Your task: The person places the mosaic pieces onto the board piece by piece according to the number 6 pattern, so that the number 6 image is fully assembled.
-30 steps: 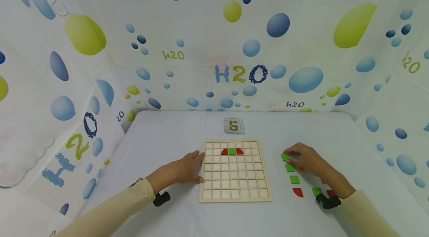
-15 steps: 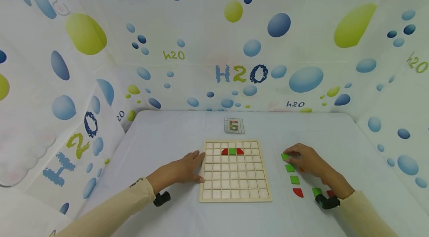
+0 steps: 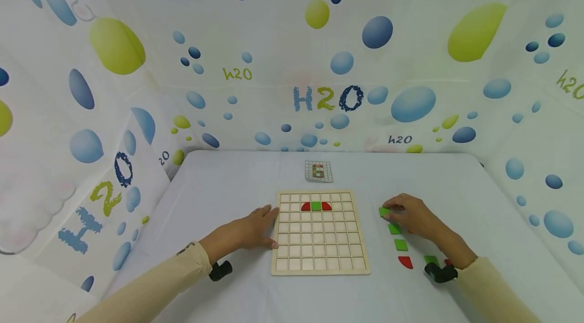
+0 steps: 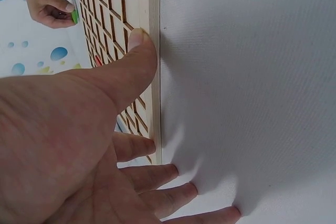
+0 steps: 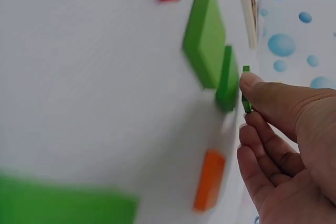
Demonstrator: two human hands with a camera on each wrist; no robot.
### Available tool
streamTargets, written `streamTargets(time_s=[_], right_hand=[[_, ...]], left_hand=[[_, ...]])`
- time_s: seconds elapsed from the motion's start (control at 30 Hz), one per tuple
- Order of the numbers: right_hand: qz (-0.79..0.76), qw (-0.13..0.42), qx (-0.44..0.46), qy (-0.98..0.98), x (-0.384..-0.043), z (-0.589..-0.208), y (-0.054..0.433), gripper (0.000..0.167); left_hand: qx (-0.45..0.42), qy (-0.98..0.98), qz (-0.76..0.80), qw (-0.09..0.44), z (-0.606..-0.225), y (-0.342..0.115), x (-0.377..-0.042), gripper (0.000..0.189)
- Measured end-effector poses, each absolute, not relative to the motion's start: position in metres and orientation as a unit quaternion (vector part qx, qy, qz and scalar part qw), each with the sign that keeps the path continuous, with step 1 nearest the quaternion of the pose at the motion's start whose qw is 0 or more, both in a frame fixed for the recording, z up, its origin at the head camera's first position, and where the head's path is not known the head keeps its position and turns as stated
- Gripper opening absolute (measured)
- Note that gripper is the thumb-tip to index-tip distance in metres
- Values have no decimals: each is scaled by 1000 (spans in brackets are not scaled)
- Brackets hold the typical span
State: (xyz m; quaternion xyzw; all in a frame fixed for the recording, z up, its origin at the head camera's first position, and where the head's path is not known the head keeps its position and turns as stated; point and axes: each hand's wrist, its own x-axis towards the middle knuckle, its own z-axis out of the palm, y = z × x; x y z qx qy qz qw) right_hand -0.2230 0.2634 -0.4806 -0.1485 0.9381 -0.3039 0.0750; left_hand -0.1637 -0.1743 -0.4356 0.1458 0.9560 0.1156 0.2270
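Observation:
My left hand [image 3: 250, 229] rests at the left edge of a wooden grid board [image 3: 315, 239]. In the left wrist view its thumb [image 4: 137, 39] lies on the board's rim and the other fingers spread over the white cloth. In the board's upper part, a green square tile [image 3: 316, 206] sits between two red rounded tiles [image 3: 306, 206]. To the right of the board, my right hand [image 3: 412, 215] pinches another green tile [image 5: 247, 104] between thumb and fingertips. That held tile is partly covered by the thumb in the right wrist view.
Below the right hand lie green tiles [image 3: 401, 245], a red rounded tile [image 3: 405, 262] and, partly hidden by the right arm, another green tile [image 3: 431, 260]. An orange tile [image 5: 210, 181] shows in the right wrist view. Behind the board lies a small patterned grid card [image 3: 318, 171].
My right hand has shifted slightly left towards the board, carrying the pinched green tile along. The left hand and the board have stayed in place.

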Motion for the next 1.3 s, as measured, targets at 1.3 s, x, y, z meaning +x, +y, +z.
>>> streamTargets(time_s=[1.3], right_hand=[[-319,54,-215,922,-220,-457,132,22]], left_hand=[[142,960,103,220,-436,-173,-164,95]])
